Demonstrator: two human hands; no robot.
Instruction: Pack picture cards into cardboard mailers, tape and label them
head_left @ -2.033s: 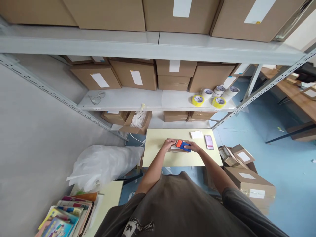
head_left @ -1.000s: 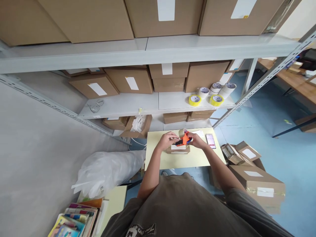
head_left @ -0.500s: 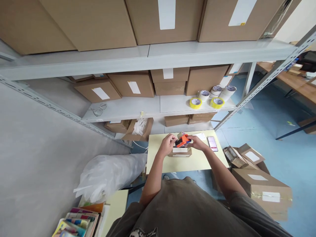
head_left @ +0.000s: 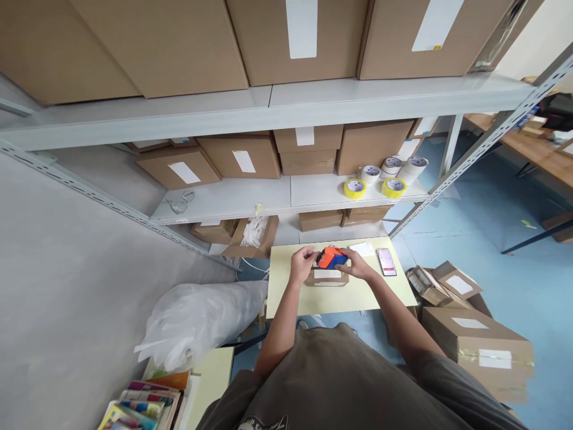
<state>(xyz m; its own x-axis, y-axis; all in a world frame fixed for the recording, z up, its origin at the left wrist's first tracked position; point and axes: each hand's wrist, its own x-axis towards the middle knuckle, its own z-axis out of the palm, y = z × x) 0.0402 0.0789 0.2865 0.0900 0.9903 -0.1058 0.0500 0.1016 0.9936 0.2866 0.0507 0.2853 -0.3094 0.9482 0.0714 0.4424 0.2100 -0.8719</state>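
The right hand [head_left: 358, 266] has its fingers wrapped around an orange-and-blue plastic tape dispenser [head_left: 331, 258], held just above a small brown cardboard box [head_left: 326, 278] on the pale yellow table [head_left: 340, 298]. The left hand [head_left: 303, 263] has its fingertips bunched at the dispenser's left end; what they pinch is too small to tell. The box looks closed, with a white label on top, but no tape strip can be made out across it, so sealing appears unfinished. A smartphone [head_left: 387, 261] lies to the right.
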